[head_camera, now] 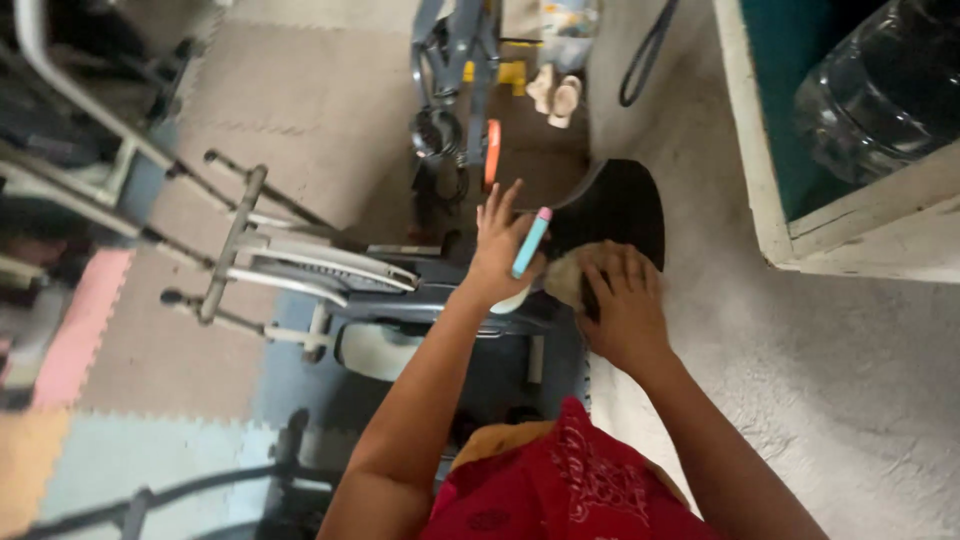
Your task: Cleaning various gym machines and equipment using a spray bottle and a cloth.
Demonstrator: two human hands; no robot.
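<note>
Standing beside this person, I look down past the red patterned garment (570,490) to both forearms stretched over the black padded seat (620,215) of an exercise machine. The right hand (622,310) lies palm down, fingers curled over a small tan cloth (568,275), pressing it flat on the near edge of that seat. The left hand (497,250) is partly spread, yet pinches a slim light-blue bottle with a pink cap (531,242) between thumb and fingers, tilted with the cap pointing up and away.

Judging from this, the seat is being wiped. To do it well, the cloth should stay bunched under the whole palm and travel in overlapping passes from the near edge toward the far curve, while the bottle is kept clear of the seat and gripped firmly enough not to slip.

Just left of the hands sits the grey and white frame of the machine (330,265), its metal bars reaching out over the interlocking foam floor tiles (110,330) in pink, grey, pale blue and yellow. Further off, an orange strip (492,152) lies beside dark metal parts, and beyond it a pair of pale sandals (555,97). At far right, a clear plastic water jug (880,90) rests on its side in a white-edged, teal-lined box (760,150). The bottle shows no readable label; a package at the top edge is too blurred to describe.
</note>
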